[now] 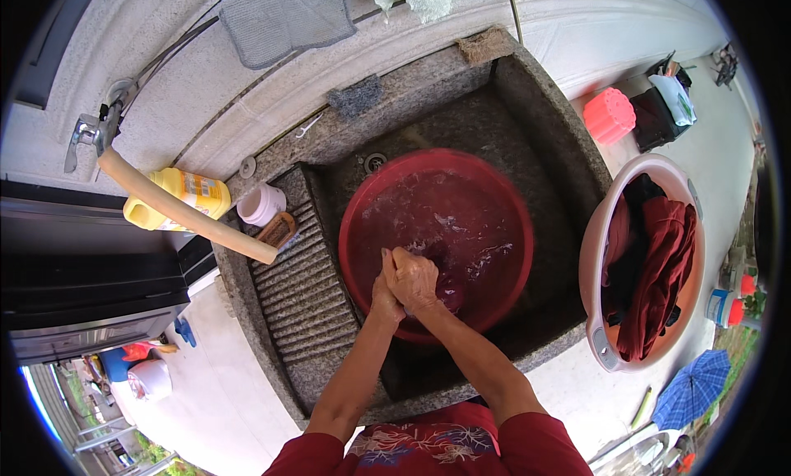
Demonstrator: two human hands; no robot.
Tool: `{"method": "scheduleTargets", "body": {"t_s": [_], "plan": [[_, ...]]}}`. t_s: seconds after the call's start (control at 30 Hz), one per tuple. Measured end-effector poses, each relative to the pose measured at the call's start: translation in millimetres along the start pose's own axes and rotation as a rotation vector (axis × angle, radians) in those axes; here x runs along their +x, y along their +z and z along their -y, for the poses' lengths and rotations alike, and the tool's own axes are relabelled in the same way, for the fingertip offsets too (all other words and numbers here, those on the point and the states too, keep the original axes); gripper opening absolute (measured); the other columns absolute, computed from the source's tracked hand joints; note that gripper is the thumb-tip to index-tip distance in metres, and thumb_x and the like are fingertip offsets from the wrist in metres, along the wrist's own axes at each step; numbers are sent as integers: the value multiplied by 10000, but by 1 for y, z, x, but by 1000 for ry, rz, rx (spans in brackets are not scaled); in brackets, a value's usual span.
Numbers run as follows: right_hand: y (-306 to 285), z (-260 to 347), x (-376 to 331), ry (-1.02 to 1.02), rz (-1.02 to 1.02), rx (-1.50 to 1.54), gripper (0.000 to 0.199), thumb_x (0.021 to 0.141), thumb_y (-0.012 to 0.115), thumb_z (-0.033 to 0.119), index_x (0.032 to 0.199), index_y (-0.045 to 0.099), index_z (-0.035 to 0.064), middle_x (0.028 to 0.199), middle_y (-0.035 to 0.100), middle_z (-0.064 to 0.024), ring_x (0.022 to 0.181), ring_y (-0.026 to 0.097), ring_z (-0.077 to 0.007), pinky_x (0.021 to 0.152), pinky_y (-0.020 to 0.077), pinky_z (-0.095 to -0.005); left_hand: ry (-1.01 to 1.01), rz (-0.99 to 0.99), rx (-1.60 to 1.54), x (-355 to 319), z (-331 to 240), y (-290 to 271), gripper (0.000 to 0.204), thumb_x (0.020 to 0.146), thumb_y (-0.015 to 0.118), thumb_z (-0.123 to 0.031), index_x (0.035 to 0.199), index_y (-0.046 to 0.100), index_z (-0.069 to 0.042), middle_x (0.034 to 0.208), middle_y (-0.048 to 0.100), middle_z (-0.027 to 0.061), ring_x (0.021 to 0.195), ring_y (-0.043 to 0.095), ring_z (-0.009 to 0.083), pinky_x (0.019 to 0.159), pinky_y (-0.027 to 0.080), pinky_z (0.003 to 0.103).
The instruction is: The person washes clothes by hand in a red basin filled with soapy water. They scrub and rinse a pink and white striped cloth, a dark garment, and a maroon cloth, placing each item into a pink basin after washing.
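A red plastic basin (517,220) filled with rippling water stands in a grey stone sink (540,138). Over its near left part my two closed hands press together. My right hand (414,278) lies against my left hand (385,299), fingers curled. Dark red wet cloth (445,266) shows in the water beside the right knuckles and appears to run into my grip; the part between the hands is hidden. Left of the basin is the sink's ribbed washboard (301,290), with a wooden scrubbing brush (278,229) and a small pink-white cup (261,204) at its far end.
A tap with a beige hose (181,208) hangs over the far left corner, by a yellow jug (194,197). A pink laundry tub (606,344) with dark red and black clothes stands at right. Scouring pads (356,97) lie on the far rim; a grey cloth (284,23) hangs behind.
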State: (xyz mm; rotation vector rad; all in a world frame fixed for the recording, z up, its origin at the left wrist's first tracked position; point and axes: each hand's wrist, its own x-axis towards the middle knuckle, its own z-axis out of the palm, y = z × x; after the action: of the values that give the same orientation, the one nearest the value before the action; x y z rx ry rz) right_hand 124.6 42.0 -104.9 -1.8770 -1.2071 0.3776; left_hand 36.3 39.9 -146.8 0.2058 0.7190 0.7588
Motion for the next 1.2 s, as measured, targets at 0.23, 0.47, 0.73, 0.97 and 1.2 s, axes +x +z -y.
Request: {"method": "scheduleTargets", "body": {"t_s": [0.23,0.47,0.73,0.97,1.2], "plan": [[-21,-46,30,60,-21,-237,349,885,538,276,606,510,68,573,581,-163,503,583,-369,490,486,-451,-272,-334,217,-27,10,34,353,946,470,-320,1167,561,-59,1128,603,26,1058,552,165,884,450,301],[-67,-94,43,404,257,-657,342,862,566,398,1149,522,216,1073,590,-144,953,593,-367,731,465,-545,373,-210,758,23,-33,5,492,866,622,-171,1308,412,-109,1106,544,54,978,544,137,887,426,293],[-30,-142,24,245,363,-687,324,741,667,320,1030,614,184,1065,575,-103,1040,536,-339,835,428,-553,-148,-351,1914,40,4,-28,665,744,678,-146,1315,338,-165,1217,530,185,1119,516,389,902,441,477],[-76,-142,38,858,96,757,377,759,665,183,1068,563,-8,1012,573,-26,886,542,-180,833,436,-319,385,-307,1227,-4,-44,5,371,743,683,-59,1068,505,-66,1031,593,99,938,589,233,808,475,328],[-91,-159,30,761,202,648,387,786,632,211,1131,569,47,997,584,-54,918,547,-186,866,427,-321,315,-250,1191,-103,-80,19,179,764,669,-44,917,577,-33,811,622,53,699,580,126,648,468,252]]}}
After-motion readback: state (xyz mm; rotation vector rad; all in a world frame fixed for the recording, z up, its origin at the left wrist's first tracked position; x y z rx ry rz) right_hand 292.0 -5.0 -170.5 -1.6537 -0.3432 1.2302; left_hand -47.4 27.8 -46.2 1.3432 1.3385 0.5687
